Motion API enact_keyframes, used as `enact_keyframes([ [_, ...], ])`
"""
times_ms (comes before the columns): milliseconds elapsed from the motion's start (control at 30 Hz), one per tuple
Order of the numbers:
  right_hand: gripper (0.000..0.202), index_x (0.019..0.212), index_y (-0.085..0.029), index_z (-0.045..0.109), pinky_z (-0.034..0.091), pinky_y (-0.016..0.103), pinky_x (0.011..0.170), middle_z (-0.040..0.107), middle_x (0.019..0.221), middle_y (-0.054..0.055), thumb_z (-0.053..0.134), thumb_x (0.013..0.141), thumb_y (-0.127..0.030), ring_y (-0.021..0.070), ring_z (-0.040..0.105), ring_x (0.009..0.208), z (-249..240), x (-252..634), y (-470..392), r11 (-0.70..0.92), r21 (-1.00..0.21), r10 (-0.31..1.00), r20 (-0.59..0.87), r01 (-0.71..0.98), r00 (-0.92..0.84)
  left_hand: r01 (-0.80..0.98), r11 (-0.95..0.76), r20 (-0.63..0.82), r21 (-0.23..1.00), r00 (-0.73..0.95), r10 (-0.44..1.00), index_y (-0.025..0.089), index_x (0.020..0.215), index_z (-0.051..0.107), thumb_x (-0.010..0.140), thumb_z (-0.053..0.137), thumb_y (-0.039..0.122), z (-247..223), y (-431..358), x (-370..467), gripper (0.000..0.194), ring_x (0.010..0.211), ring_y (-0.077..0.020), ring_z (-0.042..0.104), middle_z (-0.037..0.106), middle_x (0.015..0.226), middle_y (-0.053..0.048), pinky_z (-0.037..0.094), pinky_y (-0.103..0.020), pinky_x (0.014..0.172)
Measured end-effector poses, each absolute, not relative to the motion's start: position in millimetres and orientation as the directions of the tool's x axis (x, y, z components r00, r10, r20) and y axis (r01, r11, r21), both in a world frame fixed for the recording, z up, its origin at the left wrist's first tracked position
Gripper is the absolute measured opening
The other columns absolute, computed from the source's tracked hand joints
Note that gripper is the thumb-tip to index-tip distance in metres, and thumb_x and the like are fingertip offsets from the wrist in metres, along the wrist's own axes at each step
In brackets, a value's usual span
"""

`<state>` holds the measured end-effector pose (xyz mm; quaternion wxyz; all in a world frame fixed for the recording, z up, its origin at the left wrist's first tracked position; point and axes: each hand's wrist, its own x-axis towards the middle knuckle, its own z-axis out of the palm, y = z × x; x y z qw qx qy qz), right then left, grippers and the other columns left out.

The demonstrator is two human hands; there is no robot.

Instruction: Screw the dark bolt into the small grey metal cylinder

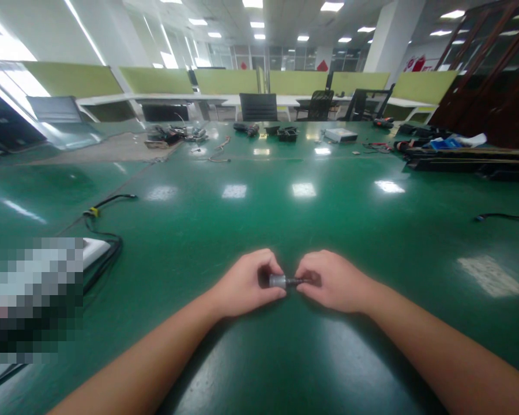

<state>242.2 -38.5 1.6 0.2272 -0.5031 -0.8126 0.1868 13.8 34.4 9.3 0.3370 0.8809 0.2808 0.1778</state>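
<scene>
A small silver cylinder [277, 280] with a thin dark rod [292, 282] sticking out of its right end lies level between my hands, just above or on the green tabletop. My left hand [257, 282] pinches the silver cylinder between thumb and fingers. The thumb and fingertips of my right hand [326, 281] close on the dark rod from the other side. The rod's far end is partly hidden by my right fingers, and its exact kind is too small to make out.
The glossy green table [259, 213] spreads around my hands. Black cables [112, 248] lie at left beside a blurred-out pale object. Another cable [506, 217] is at right. Along the far edge are a metal box [340, 135], tangled parts [177, 135] and dark panels [467, 161].
</scene>
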Motion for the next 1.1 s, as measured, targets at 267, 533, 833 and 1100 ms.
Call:
enact_keyframes([
  [267,0.004,0.083,-0.02,0.069,0.037,0.027,0.067,0.066,0.077,-0.001,0.072,0.081,-0.019,0.013,0.055,0.069,4.2,248.3,-39.1,0.399,-0.522,0.913,0.146,0.754,-0.382,0.376,-0.617,0.121,0.691,0.782,0.611,0.017,0.083,0.064,0.072,0.081,0.021,10.1,34.6,13.9,0.021,0.079,-0.0167,0.061,0.065,0.085,0.0,0.044,-0.027,0.072],
  [533,0.007,0.085,-0.02,0.071,0.039,0.023,0.061,0.065,0.075,-0.002,0.074,0.08,-0.017,0.0112,0.056,0.066,10.8,258.8,-41.4,0.332,-0.58,0.931,0.077,0.744,-0.356,0.382,-0.617,0.118,0.689,0.78,0.614,0.017,0.083,0.064,0.072,0.081,0.021,11.1,33.9,14.1,0.021,0.08,-0.0168,0.061,0.065,0.085,0.0,0.044,-0.027,0.073],
  [833,0.009,0.084,-0.02,0.072,0.04,0.023,0.059,0.066,0.074,-0.001,0.075,0.078,-0.015,0.0112,0.057,0.064,15.3,266.3,-42.5,0.303,-0.575,0.939,0.043,0.76,-0.341,0.38,-0.612,0.112,0.693,0.782,0.613,0.017,0.084,0.064,0.073,0.082,0.023,9.9,34.6,13.0,0.022,0.08,-0.017,0.061,0.065,0.086,0.0,0.044,-0.027,0.072],
  [1100,0.005,0.085,-0.019,0.073,0.044,0.024,0.06,0.067,0.075,0.0,0.073,0.08,-0.018,0.0125,0.059,0.065,16.7,282.3,-39.5,0.25,-0.593,0.944,-0.028,0.765,-0.33,0.37,-0.61,0.119,0.701,0.782,0.612,0.017,0.083,0.064,0.072,0.083,0.021,8.8,34.9,11.6,0.023,0.081,-0.0172,0.061,0.065,0.087,0.0,0.045,-0.028,0.074],
])
